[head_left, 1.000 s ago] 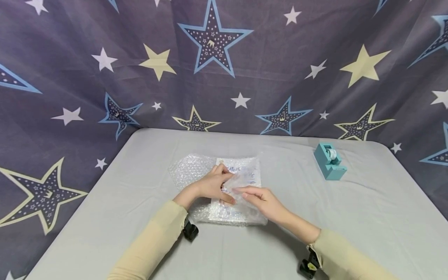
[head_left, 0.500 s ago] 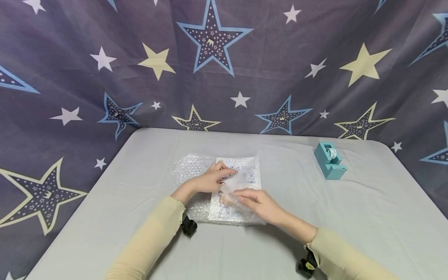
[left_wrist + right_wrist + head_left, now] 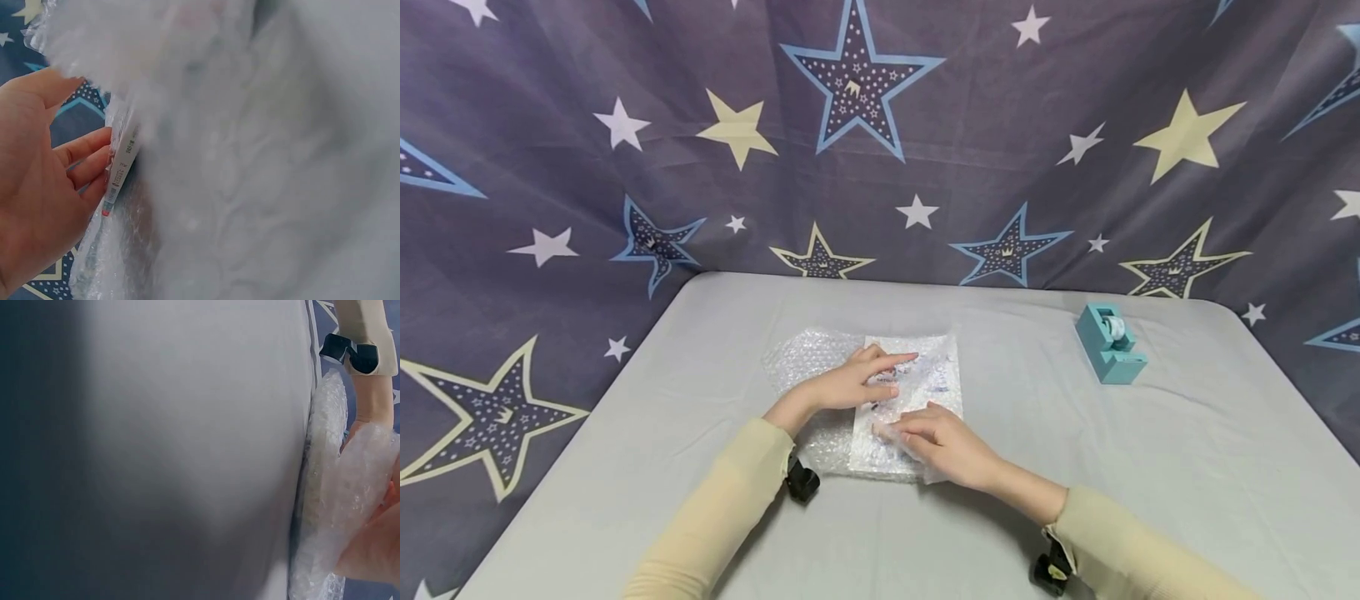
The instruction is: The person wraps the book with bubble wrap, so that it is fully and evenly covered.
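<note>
A flat white book with printed cover [image 3: 943,392] lies on the table, wrapped in clear bubble wrap [image 3: 808,362] that spreads out past its left side. My left hand [image 3: 846,386] rests on the upper left of the cover, index finger and thumb stretched out. In the left wrist view, the book's white spine [image 3: 123,165] shows beside the fingers. Lower on the cover, my right hand [image 3: 953,448] pinches a loose flap of the wrap between thumb and fingers. The right wrist view shows the lifted flap [image 3: 362,481], with the right fingertips mostly hidden.
A teal tape dispenser [image 3: 1105,346] with a roll in it stands at the back right of the table. Grey cloth [image 3: 685,467] covers the tabletop. Behind it hangs a dark curtain [image 3: 970,100] with stars.
The right hand has drawn the wrap flap down toward the near edge, baring more of the cover. The left hand has moved slightly up, and its index finger now stretches out.
</note>
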The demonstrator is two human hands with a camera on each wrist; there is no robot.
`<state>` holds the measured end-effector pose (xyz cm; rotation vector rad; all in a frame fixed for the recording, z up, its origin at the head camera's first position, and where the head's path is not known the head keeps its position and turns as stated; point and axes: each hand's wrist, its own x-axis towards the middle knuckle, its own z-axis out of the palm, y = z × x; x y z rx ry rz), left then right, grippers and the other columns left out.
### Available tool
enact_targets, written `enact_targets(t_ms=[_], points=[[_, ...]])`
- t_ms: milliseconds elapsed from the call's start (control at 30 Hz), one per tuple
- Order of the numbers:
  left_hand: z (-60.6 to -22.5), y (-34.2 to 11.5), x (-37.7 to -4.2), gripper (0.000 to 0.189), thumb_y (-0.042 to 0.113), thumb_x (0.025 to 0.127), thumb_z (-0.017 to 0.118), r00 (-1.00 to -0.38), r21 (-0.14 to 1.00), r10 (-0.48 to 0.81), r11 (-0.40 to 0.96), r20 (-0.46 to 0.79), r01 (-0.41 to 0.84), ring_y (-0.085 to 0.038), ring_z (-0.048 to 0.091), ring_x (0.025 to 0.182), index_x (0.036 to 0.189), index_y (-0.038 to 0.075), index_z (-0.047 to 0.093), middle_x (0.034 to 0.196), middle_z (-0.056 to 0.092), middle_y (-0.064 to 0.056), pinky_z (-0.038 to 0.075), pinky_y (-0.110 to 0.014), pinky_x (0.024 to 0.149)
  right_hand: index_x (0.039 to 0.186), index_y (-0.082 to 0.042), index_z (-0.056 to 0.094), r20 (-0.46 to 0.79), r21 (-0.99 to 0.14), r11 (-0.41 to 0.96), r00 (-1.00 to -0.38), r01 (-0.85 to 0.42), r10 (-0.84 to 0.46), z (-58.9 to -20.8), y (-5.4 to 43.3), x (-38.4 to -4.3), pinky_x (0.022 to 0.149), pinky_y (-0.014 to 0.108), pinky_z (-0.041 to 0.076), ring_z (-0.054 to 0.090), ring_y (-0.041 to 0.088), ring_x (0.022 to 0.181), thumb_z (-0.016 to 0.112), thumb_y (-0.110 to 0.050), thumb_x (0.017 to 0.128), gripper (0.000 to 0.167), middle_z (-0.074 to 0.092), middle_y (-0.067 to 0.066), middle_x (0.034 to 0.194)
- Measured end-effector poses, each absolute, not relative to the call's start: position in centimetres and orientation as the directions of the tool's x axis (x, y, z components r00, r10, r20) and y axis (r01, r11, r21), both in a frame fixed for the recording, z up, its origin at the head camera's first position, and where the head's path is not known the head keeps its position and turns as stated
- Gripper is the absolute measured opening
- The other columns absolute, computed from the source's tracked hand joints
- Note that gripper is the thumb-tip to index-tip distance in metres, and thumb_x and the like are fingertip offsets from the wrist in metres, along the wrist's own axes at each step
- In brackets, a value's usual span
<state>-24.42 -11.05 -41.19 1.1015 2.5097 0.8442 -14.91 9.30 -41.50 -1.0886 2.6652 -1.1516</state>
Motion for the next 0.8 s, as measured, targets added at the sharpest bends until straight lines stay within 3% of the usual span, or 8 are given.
enact_targets(t_ms=[133, 300, 567, 667, 800], points=[[-41.04, -11.09, -24.26, 0.061, 0.035, 0.084, 0.061, -0.672, 0.591, 0.739, 0.563, -0.048, 0.578, -0.018, 0.036, 0.101, 0.140, 0.033, 0.034, 0.112, 0.043, -0.003, 0.034, -0.042, 0.090, 0.113, -0.013, 0.065, 0.205, -0.644, 0.495, -0.755, -0.584, -0.623, -41.47, 9.09, -14.88, 0.108, 0.053, 0.020, 0.054, 0.022, 0.113, 0.046, -0.019, 0.094, 0.027, 0.063, 0.005, 0.115], [-41.01, -11.18, -24.08, 0.070, 0.032, 0.079, 0.068, -0.682, 0.590, 0.728, 0.581, -0.069, 0.561, -0.017, 0.035, 0.108, 0.140, 0.031, 0.034, 0.118, 0.041, -0.002, 0.034, -0.045, 0.094, 0.112, -0.011, 0.065, 0.172, -0.633, 0.517, -0.755, -0.577, -0.632, -41.48, 9.16, -14.77, 0.109, 0.052, 0.018, 0.052, 0.023, 0.116, 0.041, -0.022, 0.096, 0.030, 0.062, 0.006, 0.117], [-40.71, -11.14, -23.98, 0.074, 0.026, 0.075, 0.071, -0.674, 0.566, 0.731, 0.602, -0.105, 0.563, -0.021, 0.034, 0.111, 0.140, 0.021, 0.036, 0.122, 0.038, -0.005, 0.034, -0.043, 0.096, 0.115, -0.009, 0.063, 0.161, -0.561, 0.499, -0.679, -0.660, -0.717, -41.72, 9.73, -14.70, 0.108, 0.054, 0.015, 0.046, 0.024, 0.121, 0.058, -0.019, 0.085, 0.032, 0.058, 0.004, 0.123], [-40.61, -11.01, -23.95, 0.072, 0.028, 0.076, 0.070, -0.677, 0.536, 0.727, 0.621, -0.120, 0.572, -0.022, 0.033, 0.114, 0.140, 0.020, 0.037, 0.125, 0.037, -0.006, 0.033, -0.044, 0.097, 0.118, -0.010, 0.060, 0.164, -0.486, 0.508, -0.645, -0.711, -0.747, -41.77, 9.82, -14.55, 0.108, 0.055, 0.015, 0.043, 0.022, 0.123, 0.057, -0.024, 0.086, 0.034, 0.054, 0.003, 0.126], [-40.53, -10.76, -23.89, 0.070, 0.027, 0.079, 0.068, -0.683, 0.512, 0.717, 0.643, -0.140, 0.570, -0.022, 0.031, 0.116, 0.140, 0.020, 0.036, 0.127, 0.035, -0.007, 0.033, -0.043, 0.098, 0.126, -0.014, 0.049, 0.130, -0.301, 0.556, -0.611, -0.775, -0.781, -42.02, 9.67, -14.17, 0.108, 0.054, 0.014, 0.035, 0.021, 0.126, 0.050, -0.030, 0.091, 0.038, 0.044, 0.002, 0.131]])
